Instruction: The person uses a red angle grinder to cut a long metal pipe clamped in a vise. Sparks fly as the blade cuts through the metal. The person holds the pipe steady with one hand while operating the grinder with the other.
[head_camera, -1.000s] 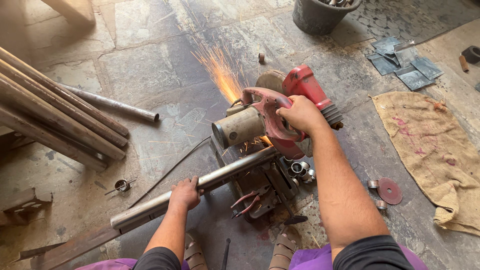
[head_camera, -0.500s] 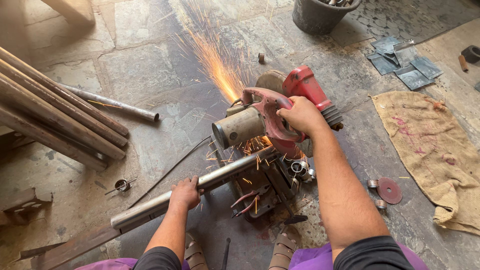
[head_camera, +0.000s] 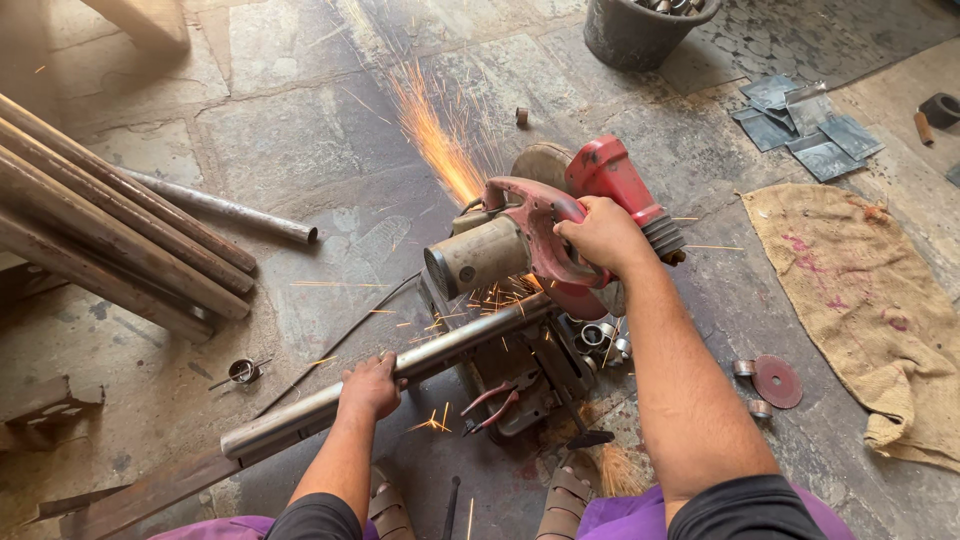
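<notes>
My right hand (head_camera: 603, 234) grips the curved handle of a red chop saw (head_camera: 560, 225) that sits on the stone floor. The saw is pressed down onto a long grey metal pipe (head_camera: 440, 350) lying across its base. Orange sparks (head_camera: 435, 140) shoot away from the cut toward the far side, and smaller ones scatter below the motor. My left hand (head_camera: 372, 385) clamps the pipe from above, a short way left of the saw. The blade itself is mostly hidden behind the motor housing and guard.
Several long rusty pipes (head_camera: 110, 235) lie at the left, with a single thinner pipe (head_camera: 225, 208) beside them. A dark bucket (head_camera: 640, 30) stands at the top. A burlap sack (head_camera: 860, 300) and metal plates (head_camera: 800, 125) lie right. A red cutting disc (head_camera: 776, 381) rests near my right arm.
The saw head has sunk lower onto the pipe, and the spray of sparks has grown wider, with more scattering under the motor. Both hands keep their holds.
</notes>
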